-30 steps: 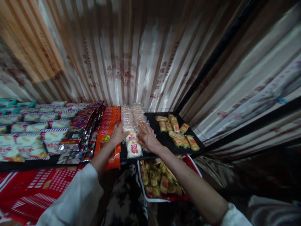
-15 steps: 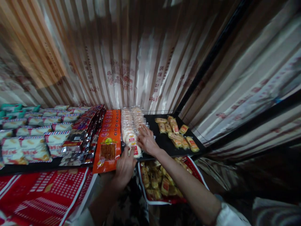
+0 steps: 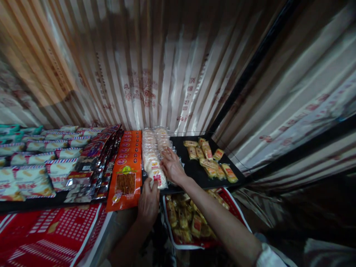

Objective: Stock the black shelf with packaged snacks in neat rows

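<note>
Two overlapping rows of round white cakes in clear wrappers (image 3: 152,163) run from the back to the front of a black shelf (image 3: 191,172). My right hand (image 3: 172,167) lies along the right row, fingers stretched out over the packets and holding none. At the front edge of the nearest cake, my left hand (image 3: 149,202) touches the wrapper with its fingertips; its fingers are slightly apart. Just left of the rows lies an orange snack bag (image 3: 125,165), its lower end over the shelf edge. Part of the right row is hidden under my right hand.
Yellow wrapped cakes (image 3: 207,150) lie loose on the right of the shelf. Below, a red basket (image 3: 236,211) holds more of them. Dark brown bags (image 3: 96,152) and white snack packets (image 3: 32,181) fill the left. Another red basket (image 3: 55,237) stands below. A pleated curtain (image 3: 155,66) hangs behind.
My left hand has drawn back slightly from the top of the nearest cake to its front edge. My right hand has shifted slightly left and stays on the row. The view has moved slightly.
</note>
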Demonstrator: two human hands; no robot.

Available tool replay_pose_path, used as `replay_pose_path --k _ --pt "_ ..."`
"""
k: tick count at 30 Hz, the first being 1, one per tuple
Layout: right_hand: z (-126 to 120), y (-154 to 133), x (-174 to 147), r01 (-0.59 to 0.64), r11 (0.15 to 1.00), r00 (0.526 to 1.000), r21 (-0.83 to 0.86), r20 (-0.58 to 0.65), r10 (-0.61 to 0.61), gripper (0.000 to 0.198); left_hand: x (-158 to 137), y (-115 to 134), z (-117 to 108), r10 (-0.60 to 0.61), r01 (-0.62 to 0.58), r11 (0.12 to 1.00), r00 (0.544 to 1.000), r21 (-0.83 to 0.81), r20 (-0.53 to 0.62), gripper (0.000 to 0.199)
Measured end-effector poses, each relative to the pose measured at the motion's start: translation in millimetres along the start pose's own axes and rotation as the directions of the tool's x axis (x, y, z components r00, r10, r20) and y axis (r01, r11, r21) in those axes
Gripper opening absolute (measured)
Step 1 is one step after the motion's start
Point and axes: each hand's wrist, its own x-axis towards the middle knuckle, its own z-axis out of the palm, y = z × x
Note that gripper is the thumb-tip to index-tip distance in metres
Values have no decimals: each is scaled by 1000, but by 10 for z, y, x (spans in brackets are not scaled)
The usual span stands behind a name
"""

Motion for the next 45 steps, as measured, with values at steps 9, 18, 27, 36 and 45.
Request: replay_pose_path --k 9,18,27,36,45 --pt "4 -24 46 40 999 998 -19 -52 -41 33 50 50 -101 -41 42 999 995 -11 91 35" --pt "15 32 78 35 995 992 90 -121 -24 21 91 53 -191 -59 58 998 992 13 109 36" --pt "-167 865 672 -89 973 948 211 -282 148 23 1391 -8 -571 -6 8 998 999 -56 47 30" --pt "-143 1411 1462 -249 954 961 166 -77 264 29 2831 -159 -162 6 -7 1000 986 8 168 33" --pt "24 1672 2017 -335 939 942 83 56 331 29 3494 -323 225 -53 50 999 962 18 268 32"
